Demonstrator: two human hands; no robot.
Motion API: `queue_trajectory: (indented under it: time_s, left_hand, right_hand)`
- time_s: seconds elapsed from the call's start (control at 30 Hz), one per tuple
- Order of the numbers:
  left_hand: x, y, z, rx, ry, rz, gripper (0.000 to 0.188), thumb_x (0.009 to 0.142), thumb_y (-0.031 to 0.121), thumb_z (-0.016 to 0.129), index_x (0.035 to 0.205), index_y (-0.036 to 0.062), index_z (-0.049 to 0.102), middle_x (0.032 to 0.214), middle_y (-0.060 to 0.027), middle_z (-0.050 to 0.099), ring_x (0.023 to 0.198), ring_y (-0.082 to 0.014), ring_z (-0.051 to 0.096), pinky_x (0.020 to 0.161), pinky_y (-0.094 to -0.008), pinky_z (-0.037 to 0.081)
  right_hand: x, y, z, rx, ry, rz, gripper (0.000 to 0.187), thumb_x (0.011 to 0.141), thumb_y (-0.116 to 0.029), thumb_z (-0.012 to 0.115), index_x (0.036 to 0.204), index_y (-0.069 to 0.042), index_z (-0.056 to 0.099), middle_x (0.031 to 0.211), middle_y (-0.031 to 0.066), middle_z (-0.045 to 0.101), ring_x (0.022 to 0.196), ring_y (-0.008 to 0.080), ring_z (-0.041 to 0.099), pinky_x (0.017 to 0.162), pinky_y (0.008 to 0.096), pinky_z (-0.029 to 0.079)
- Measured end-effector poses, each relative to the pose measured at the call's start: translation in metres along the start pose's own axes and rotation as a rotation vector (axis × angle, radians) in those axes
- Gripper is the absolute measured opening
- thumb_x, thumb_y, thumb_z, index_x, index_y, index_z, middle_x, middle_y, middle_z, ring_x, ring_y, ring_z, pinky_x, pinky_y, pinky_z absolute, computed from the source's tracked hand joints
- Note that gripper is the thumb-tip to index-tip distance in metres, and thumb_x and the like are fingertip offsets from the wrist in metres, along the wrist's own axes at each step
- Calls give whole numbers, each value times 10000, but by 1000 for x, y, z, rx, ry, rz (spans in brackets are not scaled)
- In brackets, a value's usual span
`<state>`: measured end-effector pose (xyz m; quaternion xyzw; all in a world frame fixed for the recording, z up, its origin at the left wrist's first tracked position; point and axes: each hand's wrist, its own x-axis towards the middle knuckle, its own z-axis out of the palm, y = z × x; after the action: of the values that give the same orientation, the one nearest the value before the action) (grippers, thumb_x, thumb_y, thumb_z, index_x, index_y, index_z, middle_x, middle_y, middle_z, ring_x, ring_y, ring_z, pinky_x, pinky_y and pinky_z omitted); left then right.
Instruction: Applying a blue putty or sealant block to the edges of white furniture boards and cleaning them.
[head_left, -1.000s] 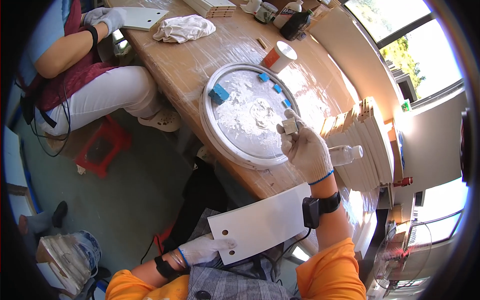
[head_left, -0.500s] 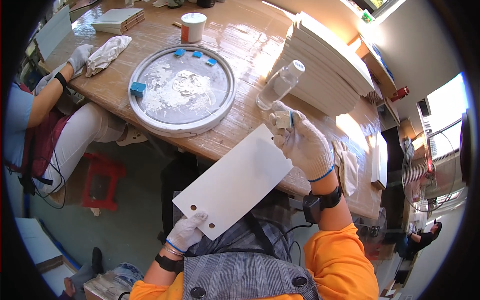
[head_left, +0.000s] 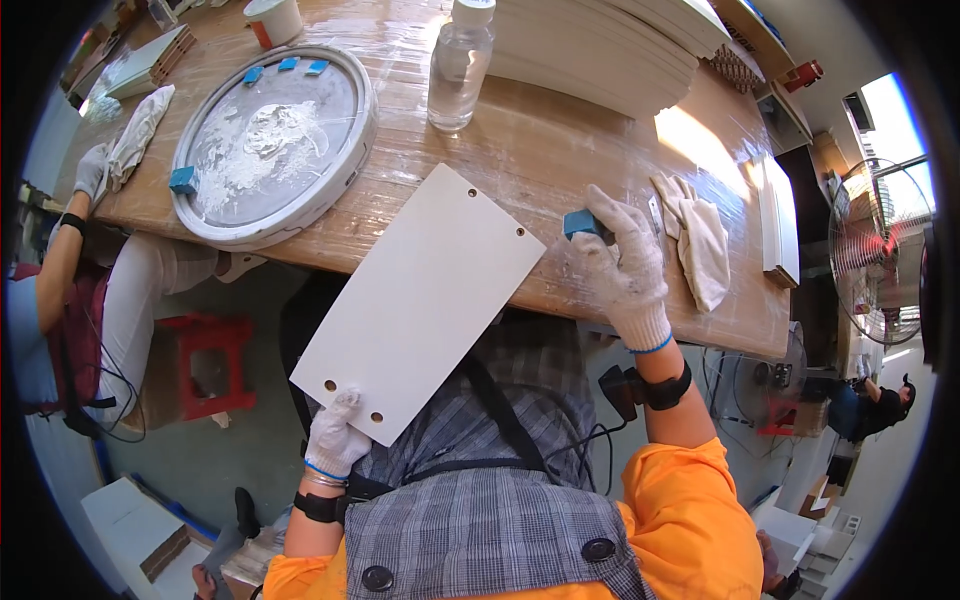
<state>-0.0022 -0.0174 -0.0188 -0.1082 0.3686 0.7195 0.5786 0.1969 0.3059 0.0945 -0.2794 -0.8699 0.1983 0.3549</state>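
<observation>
A white panel [head_left: 420, 310] is held face-up at a slant, its near end over the lap and its far end over the edge of the bench [head_left: 535, 150]; whether the bench is touched cannot be told. Two holes are seen near each end. The near end is gripped by the gloved left hand [head_left: 338, 432], the thumb laid on the upper face between the two holes, the fingers hidden beneath. A blue block [head_left: 582, 223] is pinched in the fingertips of the gloved right hand [head_left: 628, 265], to the right of the panel and apart from it. The step in hand is judged to be the steadying of the panel with the block at the ready. Should the block be brought to the panel, a leftward carry would be called for, with a firm hold at the near end. At the left, white paste [head_left: 275, 130] is spread on a round grey tray [head_left: 366, 110], by whose rim four more blue blocks [head_left: 183, 180] are set. A clear bottle [head_left: 460, 75] is stood beyond the panel; spare gloves [head_left: 700, 245] are laid right of the right hand.
</observation>
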Motion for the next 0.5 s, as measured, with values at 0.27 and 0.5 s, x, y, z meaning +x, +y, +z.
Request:
queue_trajectory:
  time_s: [0.27, 0.5]
  left_hand:
    - [-2, 1, 2, 26, 29, 25, 502, 814, 82, 649, 1283, 57, 472, 1188, -103, 581, 1122, -276, 566, 976, -448, 460]
    - [-2, 3, 1, 39, 36, 25, 537, 811, 88, 660, 1306, 66, 452, 1203, -105, 568, 1129, -280, 561, 982, -453, 456]
  right_hand:
    - [-8, 7, 10, -64, -78, -83, 510, 750, -25, 701, 1241, -60, 568, 1080, 174, 610, 967, 346, 587, 837, 403, 491]
    - [-7, 3, 10, -152, -94, -145, 513, 752, -23, 700, 1246, -65, 569, 1117, 181, 607, 979, 347, 586, 846, 395, 483]
